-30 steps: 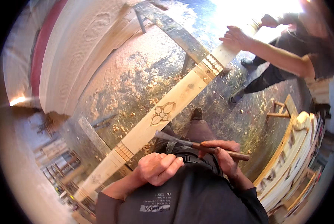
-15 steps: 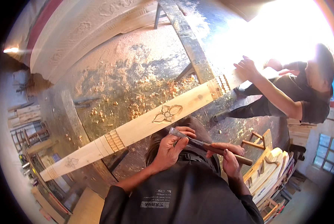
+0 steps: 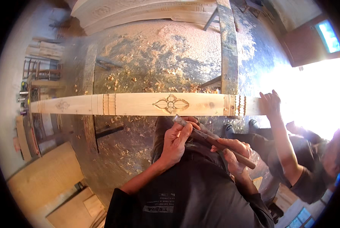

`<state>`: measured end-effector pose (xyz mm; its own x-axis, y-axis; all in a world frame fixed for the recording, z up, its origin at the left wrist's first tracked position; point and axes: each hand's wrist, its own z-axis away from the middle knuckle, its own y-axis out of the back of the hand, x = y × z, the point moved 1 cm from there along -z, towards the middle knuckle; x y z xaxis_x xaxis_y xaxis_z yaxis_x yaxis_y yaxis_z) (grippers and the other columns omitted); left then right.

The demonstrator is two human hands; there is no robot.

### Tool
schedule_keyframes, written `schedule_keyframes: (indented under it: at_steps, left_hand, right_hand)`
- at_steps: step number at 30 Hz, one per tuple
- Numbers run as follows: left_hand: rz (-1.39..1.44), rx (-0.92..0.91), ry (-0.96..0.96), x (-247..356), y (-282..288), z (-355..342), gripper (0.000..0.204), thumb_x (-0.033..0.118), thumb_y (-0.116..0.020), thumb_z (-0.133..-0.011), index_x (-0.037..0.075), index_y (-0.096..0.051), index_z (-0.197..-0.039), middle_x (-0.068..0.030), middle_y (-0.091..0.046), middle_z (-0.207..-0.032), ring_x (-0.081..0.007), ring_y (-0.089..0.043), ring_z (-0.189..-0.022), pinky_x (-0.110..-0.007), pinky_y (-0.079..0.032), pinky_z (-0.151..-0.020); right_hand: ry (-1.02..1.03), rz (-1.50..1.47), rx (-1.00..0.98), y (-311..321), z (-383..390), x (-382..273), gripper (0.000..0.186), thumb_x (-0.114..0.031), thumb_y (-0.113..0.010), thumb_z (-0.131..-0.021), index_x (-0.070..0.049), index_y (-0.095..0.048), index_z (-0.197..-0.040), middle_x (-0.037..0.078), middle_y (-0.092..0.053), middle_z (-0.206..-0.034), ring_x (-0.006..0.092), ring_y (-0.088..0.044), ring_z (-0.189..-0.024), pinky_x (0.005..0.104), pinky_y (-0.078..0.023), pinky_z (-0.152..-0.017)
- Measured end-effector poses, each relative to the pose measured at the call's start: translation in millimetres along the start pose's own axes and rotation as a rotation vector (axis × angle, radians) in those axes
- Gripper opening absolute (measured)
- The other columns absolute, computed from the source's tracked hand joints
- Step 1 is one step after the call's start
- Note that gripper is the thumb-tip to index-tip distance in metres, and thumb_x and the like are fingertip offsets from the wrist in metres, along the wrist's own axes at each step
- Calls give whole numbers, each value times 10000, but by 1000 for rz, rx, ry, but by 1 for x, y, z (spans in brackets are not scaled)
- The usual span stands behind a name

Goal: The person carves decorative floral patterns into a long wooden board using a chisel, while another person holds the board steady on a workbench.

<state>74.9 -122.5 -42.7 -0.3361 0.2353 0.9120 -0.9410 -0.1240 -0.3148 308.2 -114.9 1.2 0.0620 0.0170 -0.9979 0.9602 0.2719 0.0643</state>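
Observation:
A chisel [image 3: 202, 137] with a wide steel tip and wooden handle lies slanting across the front of my body. My left hand [image 3: 177, 138] is closed round its metal end, just below the beam's near edge. My right hand [image 3: 234, 151] grips its handle. A long pale wooden beam [image 3: 130, 104] runs left to right beyond my hands, with a carved four-petal flower [image 3: 170, 102] near the middle, grooved bands and a fainter flower toward its left end.
A co-worker's hand [image 3: 270, 103] is on the beam's right end. Trestles [image 3: 228, 57] support the beam. Wood shavings lie on the stained floor [image 3: 147, 57]. A carved panel [image 3: 139, 11] stands at the top, boards [image 3: 67, 167] at lower left, and glare fills the right.
My left hand has moved up onto the chisel's metal end, from empty a second ago. The view has turned, so the beam now appears horizontal and the co-worker lower right.

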Motion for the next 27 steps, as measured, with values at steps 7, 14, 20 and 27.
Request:
schedule_keyframes:
  at_steps: [7, 14, 20, 27]
  left_hand:
    - [9, 94, -40, -16, -8, -1, 276, 216, -629, -1185, 7, -784, -1092, -71, -713, -1241, -172, -623, -1210, -370, -453, -1096]
    - [28, 118, -53, -15, -11, 0, 269, 225, -656, -1174, 2, -779, -1085, -64, -713, -1201, -168, -623, -1164, -374, -468, -1072]
    - [0, 112, -63, -12, -11, -2, 258, 199, -651, -1175, -7, -782, -1093, -56, -722, -1177, -163, -629, -1155, -369, -472, -1067]
    - [45, 118, -13, -12, -12, -3, 272, 214, -657, -1178, -11, -787, -1099, -54, -737, -1179, -149, -634, -1140, -349, -476, -1059]
  right_hand:
    - [-2, 124, -87, 13, -18, -1, 296, -147, -680, -1045, 76, -776, -1215, 197, -851, -936, 256, -845, -841, 365, -673, -812]
    - [-58, 186, -89, 12, -21, -9, 370, -262, -682, -1090, 88, -767, -1178, 219, -844, -919, 276, -844, -819, 387, -679, -813]
    - [-59, 125, -49, 9, -21, -4, 405, -292, -692, -1088, 98, -766, -1167, 240, -840, -913, 292, -845, -804, 389, -680, -806]
    - [-60, 156, -34, 10, -23, -8, 381, -252, -682, -1058, 103, -779, -1153, 239, -842, -917, 295, -843, -795, 396, -680, -803]
